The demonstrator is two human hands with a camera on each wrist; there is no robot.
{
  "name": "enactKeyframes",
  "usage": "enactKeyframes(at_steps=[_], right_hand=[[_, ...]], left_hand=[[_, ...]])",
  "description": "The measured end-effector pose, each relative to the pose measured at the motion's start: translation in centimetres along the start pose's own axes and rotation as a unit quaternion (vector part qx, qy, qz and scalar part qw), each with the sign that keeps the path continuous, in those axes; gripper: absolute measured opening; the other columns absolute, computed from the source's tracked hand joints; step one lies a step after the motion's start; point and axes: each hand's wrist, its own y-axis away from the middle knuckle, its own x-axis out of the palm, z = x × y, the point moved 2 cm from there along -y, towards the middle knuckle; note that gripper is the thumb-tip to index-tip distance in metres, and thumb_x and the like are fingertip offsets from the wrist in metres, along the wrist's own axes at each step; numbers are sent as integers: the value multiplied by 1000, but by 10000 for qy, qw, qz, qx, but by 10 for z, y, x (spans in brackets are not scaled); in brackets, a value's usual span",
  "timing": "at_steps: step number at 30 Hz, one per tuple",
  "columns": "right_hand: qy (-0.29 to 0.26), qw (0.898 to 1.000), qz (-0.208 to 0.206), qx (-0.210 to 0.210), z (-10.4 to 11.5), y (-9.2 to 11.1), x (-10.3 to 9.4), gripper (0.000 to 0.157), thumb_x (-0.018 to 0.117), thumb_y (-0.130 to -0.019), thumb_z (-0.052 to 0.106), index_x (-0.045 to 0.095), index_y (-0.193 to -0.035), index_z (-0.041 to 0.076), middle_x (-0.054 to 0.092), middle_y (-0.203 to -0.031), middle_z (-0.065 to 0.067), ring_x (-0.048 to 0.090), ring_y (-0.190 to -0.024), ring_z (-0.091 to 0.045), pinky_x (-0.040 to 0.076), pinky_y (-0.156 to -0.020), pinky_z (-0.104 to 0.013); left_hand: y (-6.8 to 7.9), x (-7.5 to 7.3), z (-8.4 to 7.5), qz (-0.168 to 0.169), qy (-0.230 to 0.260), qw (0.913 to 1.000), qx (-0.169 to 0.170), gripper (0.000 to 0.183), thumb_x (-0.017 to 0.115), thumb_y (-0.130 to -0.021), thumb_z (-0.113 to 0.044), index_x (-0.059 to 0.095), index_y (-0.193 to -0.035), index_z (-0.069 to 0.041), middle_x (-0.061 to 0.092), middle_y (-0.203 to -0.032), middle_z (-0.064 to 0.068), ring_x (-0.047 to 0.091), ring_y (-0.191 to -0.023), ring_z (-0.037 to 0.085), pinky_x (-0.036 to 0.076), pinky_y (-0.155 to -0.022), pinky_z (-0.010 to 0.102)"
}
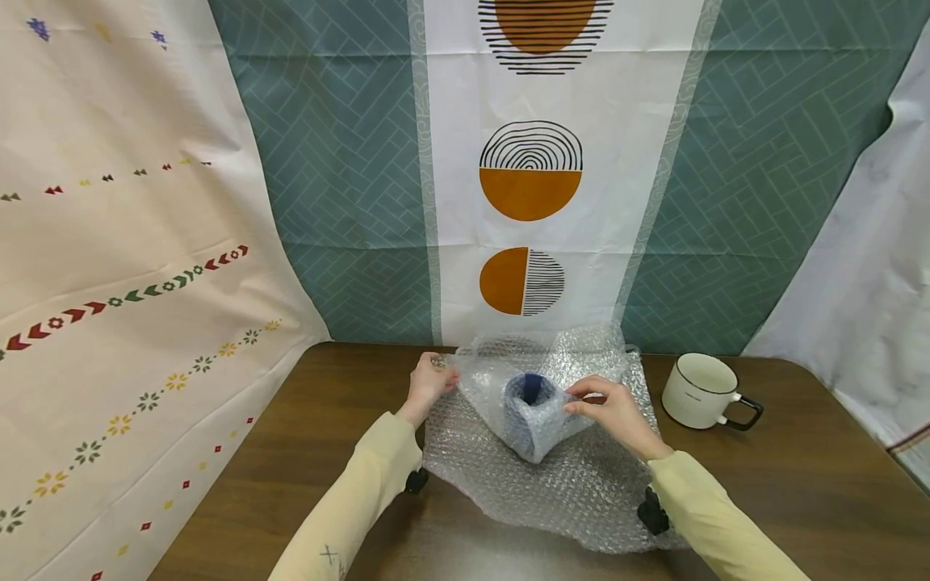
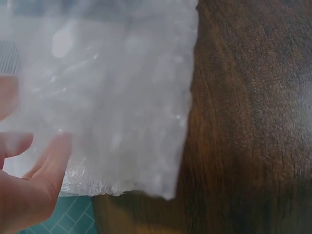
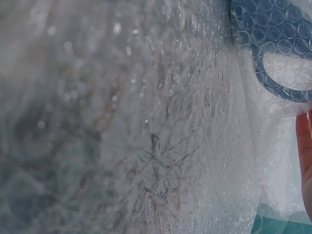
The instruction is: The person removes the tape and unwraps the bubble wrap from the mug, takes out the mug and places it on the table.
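A dark blue mug (image 1: pixel 534 387) with a handle (image 3: pixel 273 83) stands wrapped in clear bubble wrap (image 1: pixel 508 492), its rim showing at the top. My right hand (image 1: pixel 613 410) pinches the wrap at the mug's right side, by the handle. On the left, my left hand (image 1: pixel 430 382) holds a corner of the same sheet at its back left edge. In the left wrist view the raised sheet (image 2: pixel 122 97) spreads beside the left fingers (image 2: pixel 53 161). Only a few right fingers (image 3: pixel 304 151) show in the right wrist view, below the wrapped handle.
A cream mug (image 1: pixel 699 391) with a black handle stands on the wooden table (image 1: pixel 327 452), right of the wrap. Patterned cloths (image 1: pixel 349 177) hang behind the table and at both sides. The sheet reaches toward the table's front.
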Motion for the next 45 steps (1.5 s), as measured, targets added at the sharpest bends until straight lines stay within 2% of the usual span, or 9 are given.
enactKeyframes(at_steps=[5, 9, 15, 22, 32, 38, 45], right_hand=[[-3, 10000, 2, -21, 0, 0, 0, 18, 67, -80, 3, 65, -97, 0, 59, -96, -11, 55, -89, -30, 47, -76, -31], [6, 10000, 9, -24, 0, 0, 0, 18, 67, -80, 3, 65, -97, 0, 59, -95, -11, 55, -89, -30, 47, -77, -31], [-4, 10000, -11, 13, 1, 0, 1, 18, 67, -80, 3, 65, -97, 0, 59, -96, -12, 54, -89, -31, 47, -76, -32], [-27, 10000, 3, 2, 0, 1, 0, 18, 67, -80, 3, 65, -98, -1, 59, -96, -12, 55, -87, -30, 48, -74, -32], [8, 10000, -15, -62, 0, 1, 0, 18, 67, -80, 2, 65, -97, -1, 59, -95, -13, 55, -86, -30, 48, -74, -32], [-23, 10000, 7, -40, 0, 0, 1, 17, 67, -80, 2, 65, -97, -1, 59, -95, -12, 55, -86, -30, 48, -74, -32], [-11, 10000, 0, -62, 0, 1, 0, 17, 67, -80, 2, 65, -97, -1, 59, -94, -13, 55, -87, -31, 47, -74, -32]], left_hand=[[2, 0, 3, 106, -133, 9998, -35, 46, 58, -87, -3, 36, -125, 10, 61, -93, 21, 62, -83, 33, 50, -70, 36], [3, -2, 4, 320, -112, 9994, -17, 46, 58, -87, -2, 35, -125, 10, 60, -97, 22, 60, -87, 35, 49, -73, 37], [7, -8, -1, 593, 83, 9981, 157, 46, 58, -86, 1, 34, -125, 10, 57, -102, 25, 58, -90, 37, 48, -75, 40], [7, -10, -7, 683, 55, 9969, 398, 40, 60, -85, 0, 43, -120, 7, 58, -95, 18, 59, -86, 34, 50, -70, 37], [10, -9, -23, 680, 150, 9936, 888, 37, 65, -81, 2, 50, -115, 7, 61, -88, 14, 59, -82, 28, 51, -69, 34], [13, -7, -33, 864, 143, 9905, 1063, 32, 66, -80, 2, 54, -109, 8, 61, -88, 13, 59, -80, 27, 51, -69, 33], [16, -5, -46, 1098, -108, 9848, 1343, 23, 67, -80, 0, 60, -100, 8, 62, -86, 11, 59, -79, 25, 51, -67, 31]])
